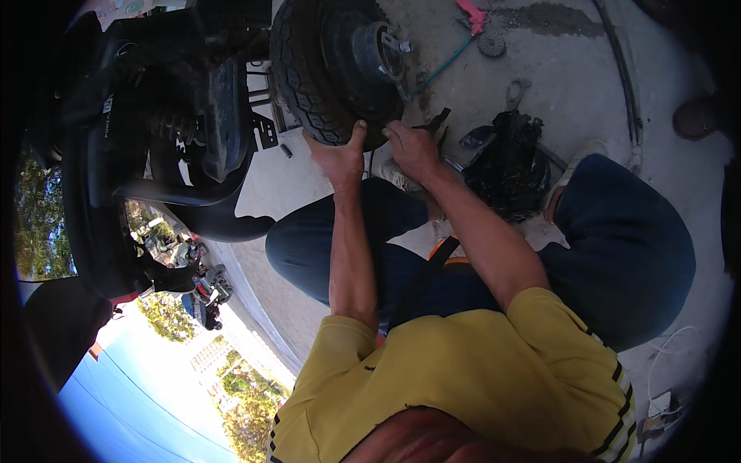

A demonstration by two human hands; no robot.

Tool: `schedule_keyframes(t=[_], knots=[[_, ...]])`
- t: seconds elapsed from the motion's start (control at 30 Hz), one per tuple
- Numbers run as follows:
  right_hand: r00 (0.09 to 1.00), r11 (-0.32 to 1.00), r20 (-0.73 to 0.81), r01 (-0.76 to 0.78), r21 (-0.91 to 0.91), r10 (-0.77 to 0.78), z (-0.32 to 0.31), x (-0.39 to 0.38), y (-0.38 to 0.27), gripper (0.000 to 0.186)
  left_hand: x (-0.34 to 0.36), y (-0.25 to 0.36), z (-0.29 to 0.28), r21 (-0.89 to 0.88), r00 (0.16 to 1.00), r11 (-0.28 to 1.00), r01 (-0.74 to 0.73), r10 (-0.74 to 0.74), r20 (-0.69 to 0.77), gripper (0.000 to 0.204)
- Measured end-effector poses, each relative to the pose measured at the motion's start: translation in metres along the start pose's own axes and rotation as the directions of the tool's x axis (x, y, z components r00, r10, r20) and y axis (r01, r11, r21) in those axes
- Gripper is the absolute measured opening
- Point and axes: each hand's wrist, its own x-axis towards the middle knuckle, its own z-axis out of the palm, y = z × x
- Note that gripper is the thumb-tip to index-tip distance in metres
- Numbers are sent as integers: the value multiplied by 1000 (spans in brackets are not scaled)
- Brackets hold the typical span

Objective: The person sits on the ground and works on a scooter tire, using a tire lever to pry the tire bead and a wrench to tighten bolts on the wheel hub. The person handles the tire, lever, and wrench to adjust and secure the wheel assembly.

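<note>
Far left: black vehicle (174, 123), bodywork in deep shadow, outer parts lost in the dark rim of view; exact form hard to make out. Beyond its near side, glare washes out part of the outdoor scene. Small dark cylinder (286, 150) on the concrete floor (575, 85), just beside a slotted black bracket (265, 131).

Right of these, the wheel (336, 73) with its chunky black tyre, directly beyond both hands; far edge cut off at the top of view. Metal hub (377, 52) shows on its right side.

Left hand (338, 160): part-closed, gripping the tyre's near edge; thumb raised against the rubber, fingers mostly hidden beneath. Right hand (413, 150): just beside it, fingers curled, tips at the tyre's near right edge; cannot tell whether it pinches the rubber or anything small.

Farther right: blue-green rod or cord (445, 64), leading toward a pink object (472, 15), cut off above; toothed dark disc (492, 44) near it. Crumpled black plastic bag (505, 166) between the person's feet, contents hidden; ring-ended metal tool (516, 92) at its far side. Dark hose (617, 69) beyond, then a brown shoe (697, 118) at the right, partly swallowed by shadow.
</note>
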Motion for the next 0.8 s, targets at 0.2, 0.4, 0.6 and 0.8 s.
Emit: schedule_keyframes(t=[0.2,0.4,0.6,0.8], knots=[[976,958,51,-219,186,213,7,-1,-15,22,-31,-27,18,-273,979,959,-68,12,-204,104],[974,967,44,-225,118,222,12,-1,-9,27,-30,-48,25,-215,996,975,63,-76,-56,107],[817,632,411,-574,521,403,1,16,-21,31,-19,-30,15,31,984,997,66,-60,-166,106],[703,481,553,-710,514,446,-9,34,-40,33,-5,4,5,153,991,986,62,-42,-126,101]])
